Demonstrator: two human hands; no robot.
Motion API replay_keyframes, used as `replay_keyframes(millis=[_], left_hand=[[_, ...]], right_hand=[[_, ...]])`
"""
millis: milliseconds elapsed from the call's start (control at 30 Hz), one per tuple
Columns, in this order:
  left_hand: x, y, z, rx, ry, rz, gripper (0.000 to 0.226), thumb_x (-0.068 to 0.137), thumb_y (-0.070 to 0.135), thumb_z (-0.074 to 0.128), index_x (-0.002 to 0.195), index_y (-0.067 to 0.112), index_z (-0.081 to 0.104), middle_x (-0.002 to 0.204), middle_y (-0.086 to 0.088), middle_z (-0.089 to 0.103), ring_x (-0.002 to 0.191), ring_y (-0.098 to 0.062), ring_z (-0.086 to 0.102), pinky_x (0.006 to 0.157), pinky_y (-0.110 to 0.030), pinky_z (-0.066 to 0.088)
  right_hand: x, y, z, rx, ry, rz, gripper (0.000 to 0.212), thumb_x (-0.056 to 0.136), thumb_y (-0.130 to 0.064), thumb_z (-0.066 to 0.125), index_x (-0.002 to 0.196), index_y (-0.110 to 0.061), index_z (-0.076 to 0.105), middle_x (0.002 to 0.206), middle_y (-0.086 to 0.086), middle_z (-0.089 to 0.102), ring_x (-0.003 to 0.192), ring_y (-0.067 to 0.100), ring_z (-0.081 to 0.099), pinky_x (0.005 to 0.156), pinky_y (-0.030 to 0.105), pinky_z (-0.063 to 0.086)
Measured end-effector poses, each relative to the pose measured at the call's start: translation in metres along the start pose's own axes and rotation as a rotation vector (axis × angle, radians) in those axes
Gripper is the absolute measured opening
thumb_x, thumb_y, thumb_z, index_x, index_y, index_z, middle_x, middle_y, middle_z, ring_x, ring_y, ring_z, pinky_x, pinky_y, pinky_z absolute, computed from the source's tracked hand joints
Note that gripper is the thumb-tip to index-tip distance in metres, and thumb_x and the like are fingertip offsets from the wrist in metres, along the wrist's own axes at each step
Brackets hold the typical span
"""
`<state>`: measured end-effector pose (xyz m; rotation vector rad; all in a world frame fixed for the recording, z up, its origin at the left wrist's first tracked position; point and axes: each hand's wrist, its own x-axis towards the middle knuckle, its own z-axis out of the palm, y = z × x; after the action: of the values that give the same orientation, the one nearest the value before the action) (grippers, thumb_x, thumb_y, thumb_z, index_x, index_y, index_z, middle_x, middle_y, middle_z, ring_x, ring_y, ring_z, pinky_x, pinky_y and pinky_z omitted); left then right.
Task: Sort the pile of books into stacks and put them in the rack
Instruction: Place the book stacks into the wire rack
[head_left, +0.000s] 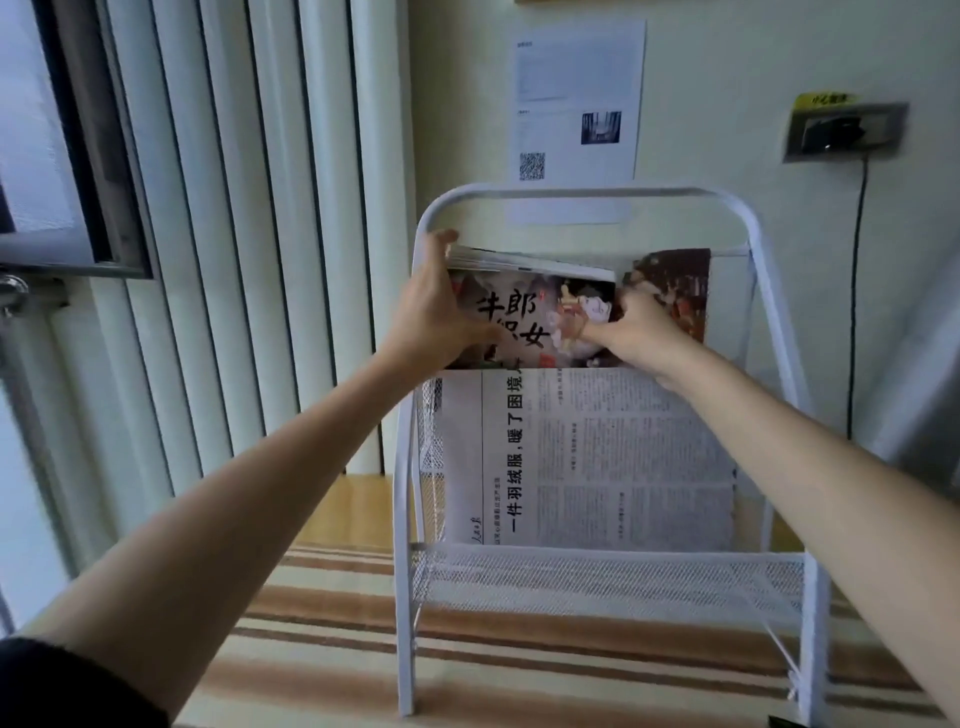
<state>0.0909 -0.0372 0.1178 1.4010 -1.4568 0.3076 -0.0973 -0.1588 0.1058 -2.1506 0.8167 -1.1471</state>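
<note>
While both arms reach forward, scene left to right: window frame (78, 156) with a metal latch, then vertical white blinds (234, 208), long flat slats.

Left hand (434, 306): thumb lies on the front cover, fingers curl round the left edge of a stack of books (530, 291). Exact count in the stack unclear; page edges of several thin volumes show at the top. Front cover is glossy, illustrated, with large black Chinese characters.

Right hand (636, 325): fingers curled, clamped on the stack's right edge. One more picture book (670, 291), dark reddish cover, stands just behind that hand, in the same top tier.

Stack sits in the top tier of one white rack (587, 195): rounded tube frame, perforated mesh shelves and side panels. One folded newspaper (587, 457) stands in the tier below, headline running vertically. Lower mesh shelf (613, 577) in front of it.

Room: pale wall, one printed sheet (576, 119) with a QR code taped above the rack. Far right, one grey wall socket (844, 132) with a yellow label and a black cable dropping down. Floor is wood; a striped tan and cream rug (322, 623) lies under the rack.
</note>
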Motion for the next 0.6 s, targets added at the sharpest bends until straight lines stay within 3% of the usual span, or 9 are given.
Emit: replay_keyframes(millis=[33, 100, 200, 267, 333, 400, 467, 600], left_hand=[[-0.003, -0.001, 0.001, 0.046, -0.012, 0.049, 0.097, 0.054, 0.023, 0.091, 0.132, 0.014, 0.034, 0.12, -0.002, 0.053, 0.093, -0.011, 0.055, 0.07, -0.017, 0.05], [-0.007, -0.003, 0.004, 0.151, -0.049, 0.086, 0.091, 0.055, 0.03, 0.089, 0.129, 0.015, 0.039, 0.128, -0.007, 0.047, 0.103, -0.018, 0.054, 0.086, -0.032, 0.052], [-0.012, -0.008, 0.006, 0.247, -0.088, 0.105, 0.089, 0.055, 0.039, 0.088, 0.126, 0.011, 0.042, 0.129, -0.011, 0.042, 0.112, -0.026, 0.048, 0.094, -0.037, 0.046], [-0.015, -0.015, 0.002, 0.343, -0.062, 0.157, 0.086, 0.057, 0.049, 0.084, 0.121, 0.007, 0.044, 0.125, -0.013, 0.043, 0.114, -0.03, 0.045, 0.1, -0.042, 0.04], [-0.015, -0.023, -0.004, 0.562, -0.044, 0.227, 0.082, 0.063, 0.063, 0.071, 0.115, 0.005, 0.047, 0.122, -0.012, 0.047, 0.12, -0.031, 0.039, 0.109, -0.046, 0.025], [-0.015, -0.026, -0.008, 0.712, -0.086, 0.247, 0.077, 0.072, 0.067, 0.059, 0.119, 0.007, 0.046, 0.125, -0.009, 0.049, 0.128, -0.028, 0.034, 0.115, -0.056, 0.008], [-0.014, -0.025, -0.009, 0.753, -0.132, 0.238, 0.074, 0.078, 0.061, 0.056, 0.129, 0.01, 0.042, 0.13, -0.009, 0.047, 0.133, -0.026, 0.03, 0.112, -0.065, 0.001], [-0.006, -0.012, -0.007, 0.804, -0.163, 0.191, 0.068, 0.085, 0.052, 0.056, 0.138, 0.013, 0.035, 0.132, -0.014, 0.043, 0.134, -0.029, 0.025, 0.108, -0.07, -0.003]], right_hand=[[-0.002, 0.002, 0.0, 0.016, -0.034, 0.02, 0.052, 0.064, -0.049, 0.081, 0.104, -0.018, 0.068, 0.099, -0.006, 0.071, 0.093, 0.009, 0.065, 0.082, 0.026, 0.051], [-0.003, 0.002, -0.003, 0.024, -0.122, 0.062, 0.064, 0.054, -0.053, 0.084, 0.104, -0.015, 0.069, 0.1, -0.003, 0.072, 0.096, 0.011, 0.065, 0.09, 0.029, 0.05], [-0.001, -0.006, -0.007, -0.081, -0.222, 0.147, 0.086, 0.037, -0.067, 0.079, 0.107, -0.018, 0.069, 0.107, -0.003, 0.07, 0.104, 0.015, 0.063, 0.1, 0.033, 0.045], [-0.002, -0.015, -0.011, -0.238, -0.341, 0.196, 0.093, 0.037, -0.076, 0.073, 0.111, -0.021, 0.066, 0.115, -0.003, 0.065, 0.108, 0.018, 0.058, 0.102, 0.033, 0.041], [-0.003, -0.024, -0.012, -0.37, -0.482, 0.234, 0.071, 0.058, -0.071, 0.067, 0.106, -0.019, 0.062, 0.112, -0.003, 0.061, 0.106, 0.019, 0.054, 0.098, 0.029, 0.041], [-0.003, -0.026, -0.011, -0.389, -0.511, 0.238, 0.044, 0.077, -0.057, 0.062, 0.1, -0.019, 0.058, 0.103, -0.002, 0.059, 0.1, 0.02, 0.053, 0.089, 0.026, 0.041], [-0.001, -0.022, -0.01, -0.382, -0.465, 0.217, 0.044, 0.078, -0.055, 0.064, 0.1, -0.017, 0.06, 0.101, -0.002, 0.061, 0.1, 0.019, 0.056, 0.085, 0.027, 0.044], [-0.004, -0.014, -0.007, -0.264, -0.398, 0.17, 0.036, 0.083, -0.048, 0.064, 0.101, -0.017, 0.063, 0.101, -0.003, 0.064, 0.098, 0.016, 0.057, 0.075, 0.023, 0.044]])
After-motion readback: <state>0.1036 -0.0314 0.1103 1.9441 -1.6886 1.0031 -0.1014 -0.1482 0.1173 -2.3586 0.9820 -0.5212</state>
